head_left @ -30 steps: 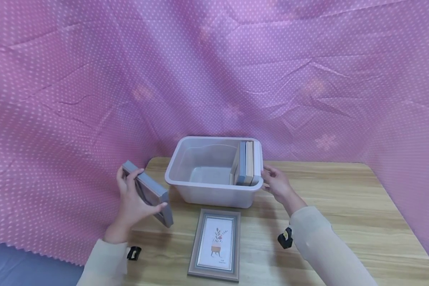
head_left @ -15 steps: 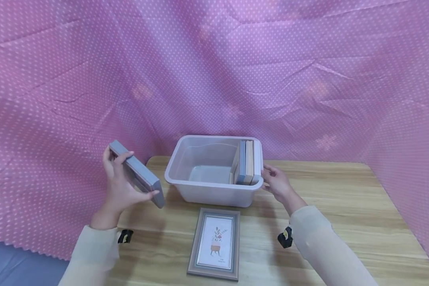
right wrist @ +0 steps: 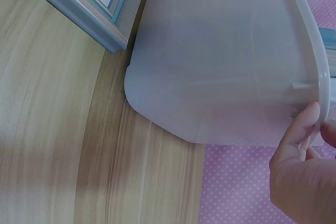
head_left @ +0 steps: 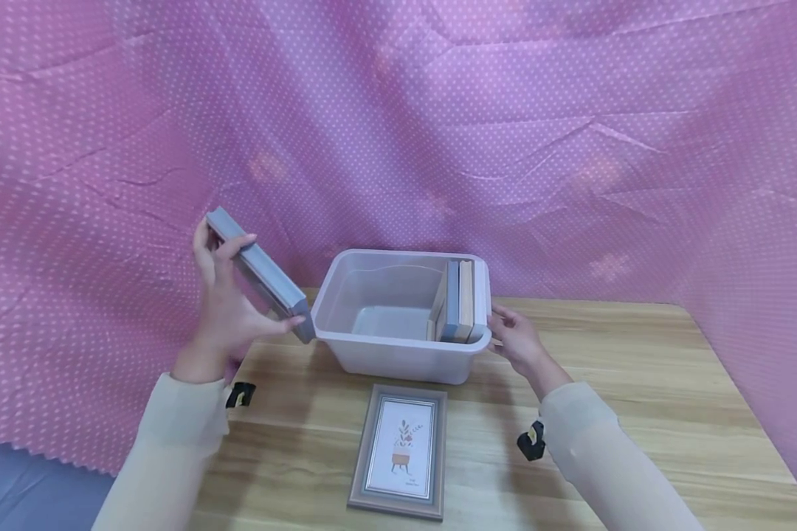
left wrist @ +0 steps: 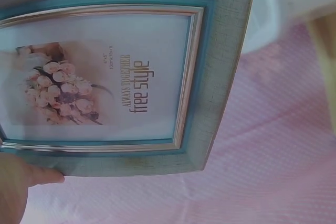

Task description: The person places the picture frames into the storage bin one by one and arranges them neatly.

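My left hand [head_left: 221,313] grips a photo frame [head_left: 266,269] by its edges, tilted in the air beside the tub's left end. In the left wrist view this photo frame [left wrist: 223,77] has a grey-green border and a rose picture. A pale plastic tub [head_left: 398,359] stands at the table's back. My right hand [head_left: 519,344] holds its right rim, and in the right wrist view a finger and the thumb pinch that rim [right wrist: 323,85]. Several frames [head_left: 450,302] stand on edge inside, against the right end. Another photo frame [head_left: 398,450], with a potted-plant picture, lies flat before the tub.
The wooden table [head_left: 637,398] reaches out to the right of the tub. Pink dotted cloth [head_left: 398,147] hangs behind and along both sides. A black wrist-camera piece shows beside each sleeve [head_left: 584,428].
My left hand has lifted the photo frame, first moving left and up, then further up toward the tub's left rim. The right hand stays at the rim.
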The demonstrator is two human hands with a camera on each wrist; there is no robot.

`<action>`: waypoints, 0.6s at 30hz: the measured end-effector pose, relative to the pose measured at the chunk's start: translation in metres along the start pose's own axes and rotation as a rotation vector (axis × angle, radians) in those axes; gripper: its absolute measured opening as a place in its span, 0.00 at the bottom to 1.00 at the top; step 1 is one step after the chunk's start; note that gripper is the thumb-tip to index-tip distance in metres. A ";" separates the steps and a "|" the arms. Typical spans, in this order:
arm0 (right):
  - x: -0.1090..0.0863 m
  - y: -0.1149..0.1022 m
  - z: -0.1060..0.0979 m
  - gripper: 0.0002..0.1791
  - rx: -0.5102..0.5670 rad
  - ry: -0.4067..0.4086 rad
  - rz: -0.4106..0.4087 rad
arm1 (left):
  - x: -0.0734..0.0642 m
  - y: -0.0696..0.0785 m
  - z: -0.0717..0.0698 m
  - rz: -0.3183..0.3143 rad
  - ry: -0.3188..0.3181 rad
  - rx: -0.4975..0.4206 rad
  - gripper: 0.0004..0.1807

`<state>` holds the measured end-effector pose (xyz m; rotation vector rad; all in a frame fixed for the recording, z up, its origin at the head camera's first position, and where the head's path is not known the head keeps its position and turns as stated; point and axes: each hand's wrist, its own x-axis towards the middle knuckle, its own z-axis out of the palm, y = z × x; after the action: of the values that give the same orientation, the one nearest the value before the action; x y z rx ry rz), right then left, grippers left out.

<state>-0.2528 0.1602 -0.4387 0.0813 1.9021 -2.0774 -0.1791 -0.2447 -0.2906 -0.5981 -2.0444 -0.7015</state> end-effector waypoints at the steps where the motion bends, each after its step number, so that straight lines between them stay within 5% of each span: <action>1: 0.000 0.000 0.000 0.27 0.002 0.002 0.000 | 0.004 0.001 0.001 0.009 0.004 -0.009 0.60; 7: -0.004 0.001 0.006 0.27 0.012 0.011 -0.005 | 0.027 0.004 0.010 0.054 0.004 -0.092 0.59; 18: -0.040 0.002 0.017 0.26 -0.009 0.035 0.019 | 0.038 0.028 0.022 0.057 -0.077 -0.222 0.64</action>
<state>-0.2117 0.1515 -0.4289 0.1338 1.9225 -2.0682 -0.1930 -0.2040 -0.2610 -0.8181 -2.0262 -0.8906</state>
